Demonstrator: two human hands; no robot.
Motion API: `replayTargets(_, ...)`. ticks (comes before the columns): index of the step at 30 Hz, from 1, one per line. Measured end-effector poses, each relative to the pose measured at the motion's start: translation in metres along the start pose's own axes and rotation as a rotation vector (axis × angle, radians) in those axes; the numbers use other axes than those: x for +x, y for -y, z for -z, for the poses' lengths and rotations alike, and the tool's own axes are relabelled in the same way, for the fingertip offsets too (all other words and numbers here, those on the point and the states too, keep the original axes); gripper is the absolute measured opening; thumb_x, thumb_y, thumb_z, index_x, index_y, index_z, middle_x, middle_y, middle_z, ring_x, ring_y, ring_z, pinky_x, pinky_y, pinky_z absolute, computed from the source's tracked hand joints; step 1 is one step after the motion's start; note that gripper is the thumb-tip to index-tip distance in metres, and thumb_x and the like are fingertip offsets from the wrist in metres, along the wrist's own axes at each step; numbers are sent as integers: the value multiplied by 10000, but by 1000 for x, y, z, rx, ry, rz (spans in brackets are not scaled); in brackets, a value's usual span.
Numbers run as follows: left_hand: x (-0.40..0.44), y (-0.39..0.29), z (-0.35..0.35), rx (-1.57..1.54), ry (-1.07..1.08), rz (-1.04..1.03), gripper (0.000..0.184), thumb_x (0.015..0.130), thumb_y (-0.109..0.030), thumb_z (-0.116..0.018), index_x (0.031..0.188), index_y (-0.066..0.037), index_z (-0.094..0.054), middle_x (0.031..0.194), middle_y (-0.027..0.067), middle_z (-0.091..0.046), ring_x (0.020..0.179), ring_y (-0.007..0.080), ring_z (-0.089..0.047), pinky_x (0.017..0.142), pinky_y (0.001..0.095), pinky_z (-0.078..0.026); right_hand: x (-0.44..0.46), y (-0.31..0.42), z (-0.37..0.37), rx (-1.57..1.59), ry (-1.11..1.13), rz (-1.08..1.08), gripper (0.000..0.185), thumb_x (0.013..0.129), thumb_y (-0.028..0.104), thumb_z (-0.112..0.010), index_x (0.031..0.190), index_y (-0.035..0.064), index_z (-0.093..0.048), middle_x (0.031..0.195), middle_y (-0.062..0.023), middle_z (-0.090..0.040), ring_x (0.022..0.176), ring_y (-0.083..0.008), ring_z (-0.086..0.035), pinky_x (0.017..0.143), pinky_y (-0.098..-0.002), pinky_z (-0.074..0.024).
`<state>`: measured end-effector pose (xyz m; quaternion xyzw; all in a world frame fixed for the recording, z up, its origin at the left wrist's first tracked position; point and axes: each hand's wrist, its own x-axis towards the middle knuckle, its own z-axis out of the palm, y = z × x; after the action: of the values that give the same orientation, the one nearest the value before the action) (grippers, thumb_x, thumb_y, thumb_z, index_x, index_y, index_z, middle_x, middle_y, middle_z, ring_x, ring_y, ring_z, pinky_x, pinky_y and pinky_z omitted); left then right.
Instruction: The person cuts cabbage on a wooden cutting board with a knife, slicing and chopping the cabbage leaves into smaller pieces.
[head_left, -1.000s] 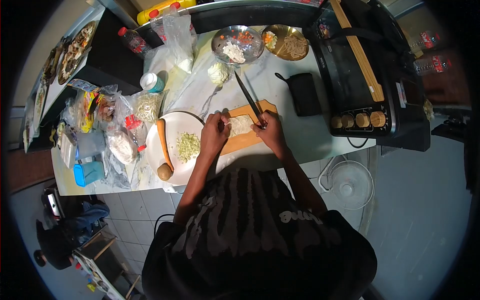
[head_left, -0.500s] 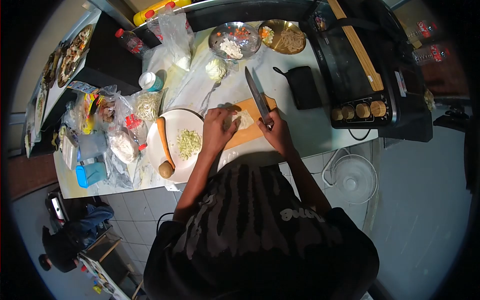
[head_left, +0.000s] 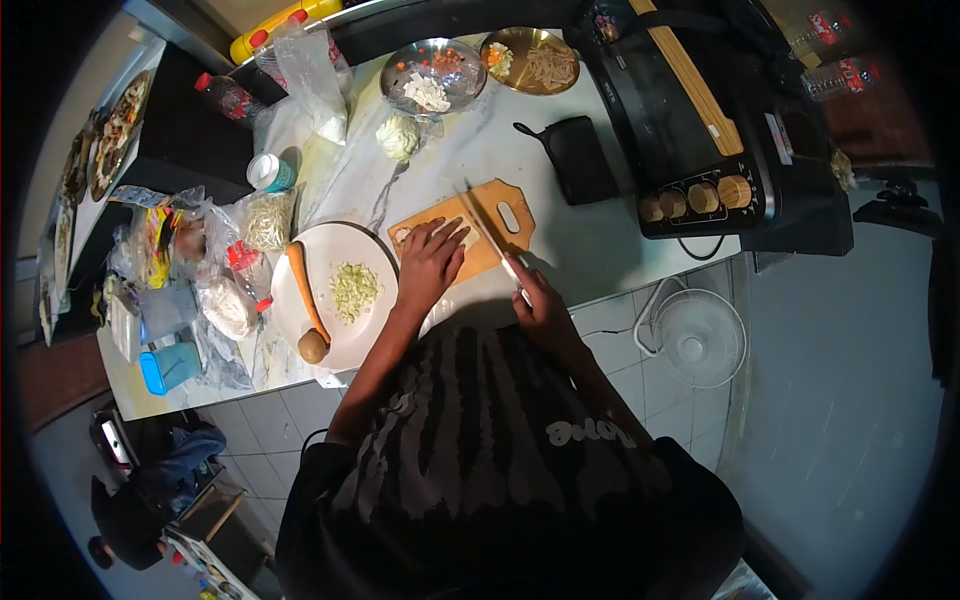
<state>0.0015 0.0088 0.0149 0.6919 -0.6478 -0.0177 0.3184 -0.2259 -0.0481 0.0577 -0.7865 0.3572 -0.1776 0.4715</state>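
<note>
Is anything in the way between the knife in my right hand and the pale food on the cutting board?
Nothing visible stands between the knife in your right hand and the pale food's exposed right part. Your left hand covers much of the rest on the cutting board, left of the blade.

- 1 knife [head_left: 490, 228]: long and narrow, gripped at the handle in the right hand [head_left: 543, 302]; its blade slants up and away toward the far left, above the board, and looks blurred. Whether its edge touches anything cannot be told.
- 1 cutting board [head_left: 483, 264]: light brown, flat on the counter, set at an angle, with 1 elongated hole near its right end.
- 1 pale food [head_left: 472, 240]: whitish, on the board, partly covered by the left hand [head_left: 430, 265], with a portion showing between the fingers and the blade.
</note>
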Motion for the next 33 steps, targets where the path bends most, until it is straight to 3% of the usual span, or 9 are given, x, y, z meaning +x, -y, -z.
replayTargets(3,0,1,-1,14,27,8,287,899,-147,-669,1176,-92,-716,1252,56,-674,1221,291,-556,1037,452,-414,-5,1,-6,-53,32,-69,554,950,68,-503,1499,131,-458,992,-223,-564,897,-393,-599,844,-425,-492)
replayTargets(5,-2,6,-4,-7,28,11,308,892,-173,-683,1190,-99,-713,1263,55,-677,1232,306,-548,1030,449,-414,-9,-8,-12,-89,27,-17,542,963,89,-476,1496,182,-469,1096,-258,-554,939,-450,-619,831,-477,-528)
replayTargets(11,1,-1,5,-109,33,132,318,880,-177,-696,1185,-89,-710,1267,59,-684,1243,304,-545,1028,444,-410,-10,-10,-13,-155,-7,1,509,985,115,-465,1485,206,-486,1102,-262,-549,882,-442,-630,762,-478,-544)
replayTargets(15,-2,6,-1,-77,44,74,315,883,-174,-691,1188,-101,-717,1276,58,-680,1250,301,-541,1031,445,-406,-5,-5,-5,-171,60,-124,465,1025,141,-446,1485,184,-497,1035,-221,-542,905,-385,-605,821,-416,-508)
replayTargets(18,-2,6,-1,-42,55,54,305,886,-169,-685,1182,-114,-729,1275,49,-681,1251,294,-541,1035,443,-400,-2,-6,0,-249,95,-126,499,999,142,-469,1486,248,-488,1082,-257,-546,893,-424,-635,767,-481,-545)
replayTargets(24,-2,6,-2,-12,73,42,286,890,-165,-679,1166,-126,-741,1284,36,-676,1253,276,-538,1029,434,-397,1,-5,2,-224,144,-195,451,1043,182,-440,1490,216,-495,1128,-219,-585,1015,-372,-625,905,-418,-491)
replayTargets(27,-1,5,-1,-30,67,54,277,889,-166,-680,1154,-127,-747,1284,32,-673,1254,273,-535,1026,433,-396,2,-16,-3,-98,34,26,503,1011,145,-453,1506,237,-456,1281,-270,-583,1106,-443,-616,932,-490,-501)
replayTargets(29,1,3,1,-39,62,56,268,887,-165,-682,1144,-131,-751,1280,27,-674,1248,269,-538,1025,432,-394,3,-8,3,-21,166,-182,512,1015,149,-436,1521,228,-426,1336,-256,-577,1195,-433,-581,977,-477,-487)
replayTargets(33,0,2,0,-34,56,51,269,885,-162,-682,1143,-134,-751,1278,21,-674,1247,265,-538,1027,430,-393,6,2,10,-16,268,-333,512,1020,173,-429,1529,223,-410,1274,-256,-616,1195,-435,-578,997,-463,-482)
